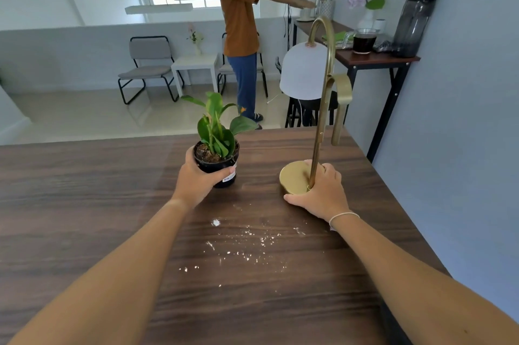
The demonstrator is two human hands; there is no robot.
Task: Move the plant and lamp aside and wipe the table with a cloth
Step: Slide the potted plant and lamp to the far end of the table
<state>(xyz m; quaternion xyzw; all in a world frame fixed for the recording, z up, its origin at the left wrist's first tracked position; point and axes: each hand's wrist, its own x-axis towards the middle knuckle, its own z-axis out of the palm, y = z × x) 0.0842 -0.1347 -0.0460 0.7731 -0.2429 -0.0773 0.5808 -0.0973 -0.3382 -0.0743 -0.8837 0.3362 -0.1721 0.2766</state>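
A small green plant in a black pot (217, 148) stands on the dark wooden table (84, 204), near its far middle. My left hand (196, 179) is wrapped around the pot. To the right stands a brass lamp (320, 125) with a white dome shade and a round base. My right hand (323, 193) grips that base at the foot of the stem. White crumbs and powder (241, 243) are scattered on the table between my forearms. No cloth is in view.
A blue wall (463, 148) runs close along the table's right edge. Behind stands a narrow side table (365, 55) with a coffee jug, bottle and flowers. A person (241, 35) in an orange shirt stands beyond the far edge. Chairs and a white stool sit further back.
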